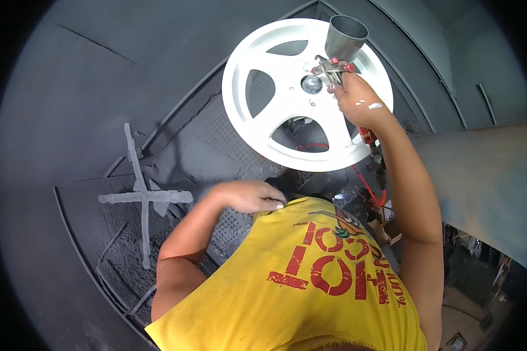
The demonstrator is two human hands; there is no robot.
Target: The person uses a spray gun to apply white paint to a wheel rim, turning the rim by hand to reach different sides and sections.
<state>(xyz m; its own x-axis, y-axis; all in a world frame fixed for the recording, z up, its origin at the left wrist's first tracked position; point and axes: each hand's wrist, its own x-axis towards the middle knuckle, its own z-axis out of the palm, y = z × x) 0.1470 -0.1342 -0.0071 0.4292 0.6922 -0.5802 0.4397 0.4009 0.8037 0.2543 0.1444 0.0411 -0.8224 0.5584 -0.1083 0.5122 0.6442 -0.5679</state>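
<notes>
My right hand is wrapped round a metal spray gun with red knobs and a grey cup on top. White paint marks the back of this hand. The gun is over a white wheel rim with broad spokes and a dark round centre. A red hose hangs below the gun's handle. Down at my waist, my left hand lies against the hem of my yellow shirt, its fingers stretched out and slightly blurred, holding nothing that I can see.
To the left stands a grey cross-shaped stand, crusted with paint. Dark grey walls surround the wheel, and the patterned floor is dusty. A pale panel is at the right, with a cardboard box and clutter below it.
</notes>
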